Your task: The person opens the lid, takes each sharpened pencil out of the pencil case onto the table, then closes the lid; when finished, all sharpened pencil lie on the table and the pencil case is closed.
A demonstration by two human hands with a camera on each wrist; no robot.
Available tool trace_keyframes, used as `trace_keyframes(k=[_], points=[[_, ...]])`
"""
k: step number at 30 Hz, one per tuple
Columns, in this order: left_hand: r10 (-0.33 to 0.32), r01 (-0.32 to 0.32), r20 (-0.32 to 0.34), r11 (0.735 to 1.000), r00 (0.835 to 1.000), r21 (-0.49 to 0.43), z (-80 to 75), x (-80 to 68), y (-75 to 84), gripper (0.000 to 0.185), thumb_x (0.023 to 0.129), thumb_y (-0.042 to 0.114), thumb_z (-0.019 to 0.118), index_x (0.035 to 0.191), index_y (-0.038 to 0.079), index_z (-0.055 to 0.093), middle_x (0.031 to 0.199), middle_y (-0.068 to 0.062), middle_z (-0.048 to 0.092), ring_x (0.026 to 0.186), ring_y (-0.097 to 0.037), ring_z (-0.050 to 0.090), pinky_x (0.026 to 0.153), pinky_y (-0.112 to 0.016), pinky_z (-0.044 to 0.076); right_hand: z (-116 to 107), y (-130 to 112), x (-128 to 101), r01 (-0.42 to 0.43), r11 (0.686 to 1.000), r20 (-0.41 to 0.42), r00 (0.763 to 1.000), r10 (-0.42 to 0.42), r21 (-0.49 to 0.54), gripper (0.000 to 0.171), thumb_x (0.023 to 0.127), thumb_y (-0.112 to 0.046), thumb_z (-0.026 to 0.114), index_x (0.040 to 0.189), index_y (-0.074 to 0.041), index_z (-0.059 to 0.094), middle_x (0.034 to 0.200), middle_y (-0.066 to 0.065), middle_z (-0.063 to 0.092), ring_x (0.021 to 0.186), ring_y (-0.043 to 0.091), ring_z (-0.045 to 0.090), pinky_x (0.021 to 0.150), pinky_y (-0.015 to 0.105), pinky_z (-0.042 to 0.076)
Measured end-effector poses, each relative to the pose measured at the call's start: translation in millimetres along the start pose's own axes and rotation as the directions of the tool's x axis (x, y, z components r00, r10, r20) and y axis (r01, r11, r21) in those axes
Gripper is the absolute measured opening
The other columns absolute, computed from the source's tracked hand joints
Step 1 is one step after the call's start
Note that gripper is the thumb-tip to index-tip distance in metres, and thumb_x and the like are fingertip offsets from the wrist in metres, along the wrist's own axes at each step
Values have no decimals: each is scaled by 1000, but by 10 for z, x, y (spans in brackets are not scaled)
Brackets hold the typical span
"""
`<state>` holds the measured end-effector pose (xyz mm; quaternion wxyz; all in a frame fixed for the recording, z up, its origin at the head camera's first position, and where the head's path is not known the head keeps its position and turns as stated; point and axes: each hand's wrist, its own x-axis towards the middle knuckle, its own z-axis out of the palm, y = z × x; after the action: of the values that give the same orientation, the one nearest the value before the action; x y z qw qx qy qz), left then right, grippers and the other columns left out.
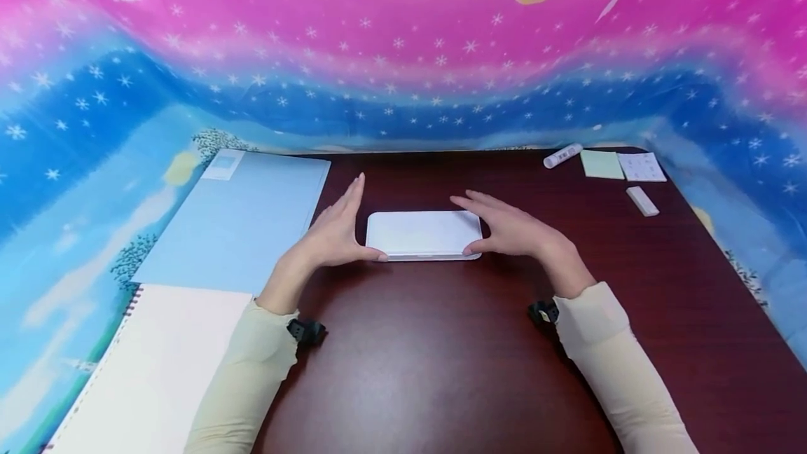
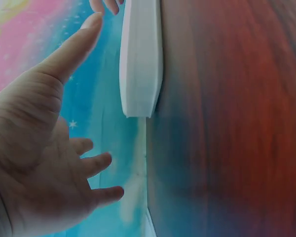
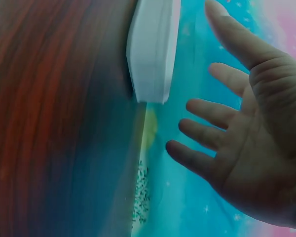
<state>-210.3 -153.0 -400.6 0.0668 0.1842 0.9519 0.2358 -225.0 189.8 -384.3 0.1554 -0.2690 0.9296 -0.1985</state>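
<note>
Head view shows a white box lying flat in the middle of the dark wood bench, with 2 hands flanking it. Left hand stands at its left edge, fingers straight, thumb tip at the near corner. Right hand mirrors it at the right edge, fingers spread and relaxed, grasping nothing. A blue folder and spiral notebook lie left; a glue stick, notes and eraser sit far right.
</note>
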Motion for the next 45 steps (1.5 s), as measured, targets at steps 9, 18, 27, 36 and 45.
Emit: trace_keyframes(k=[9, 18, 27, 36, 45], points=[[-13, 24, 134, 997, 991, -79, 86, 34, 53, 133, 79, 48, 85, 163, 16, -13, 173, -6, -3, 160, -26, 10, 125, -48, 25, 111, -115, 53, -41, 996, 63, 997, 45, -77, 92, 85, -39, 82, 161, -25, 31, 168, 9, 28, 155, 32, 27, 122, 57, 28], [-2, 3, 186, 1000, 983, -4, 185, 24, 49, 103, 87, 37, 79, 164, 8, 15, 170, -13, 20, 157, -29, 21, 125, -47, 26, 158, -138, 64, -6, 989, 22, 1000, 9, -145, 87, 83, -40, 83, 157, -22, 40, 162, 12, 40, 150, 33, 38, 119, 56, 35], [-4, -3, 151, 999, 989, 48, 159, 51, 6, 101, 85, 40, 80, 163, 11, 22, 168, -13, 27, 155, -30, 28, 123, -49, 30, 131, -87, 111, 29, 987, -12, 999, -31, -156, 84, 80, -41, 85, 153, -22, 47, 157, 10, 47, 144, 32, 46, 116, 57, 38], [63, -68, 137, 997, 989, 26, 177, 109, -75, 100, 84, 42, 81, 162, 12, 26, 166, -13, 31, 153, -30, 32, 122, -49, 32, 45, -2, 151, 58, 986, -1, 998, -59, -158, 82, 78, -44, 86, 149, -23, 53, 151, 6, 55, 137, 29, 54, 112, 51, 44], [67, -65, 145, 998, 987, -19, 224, 135, -145, 101, 85, 45, 80, 163, 15, 23, 167, -12, 29, 154, -29, 29, 123, -49, 31, 2, 38, 212, 45, 988, 49, 998, -38, -145, 81, 79, -47, 85, 150, -27, 51, 154, 6, 53, 140, 29, 51, 113, 49, 44]])
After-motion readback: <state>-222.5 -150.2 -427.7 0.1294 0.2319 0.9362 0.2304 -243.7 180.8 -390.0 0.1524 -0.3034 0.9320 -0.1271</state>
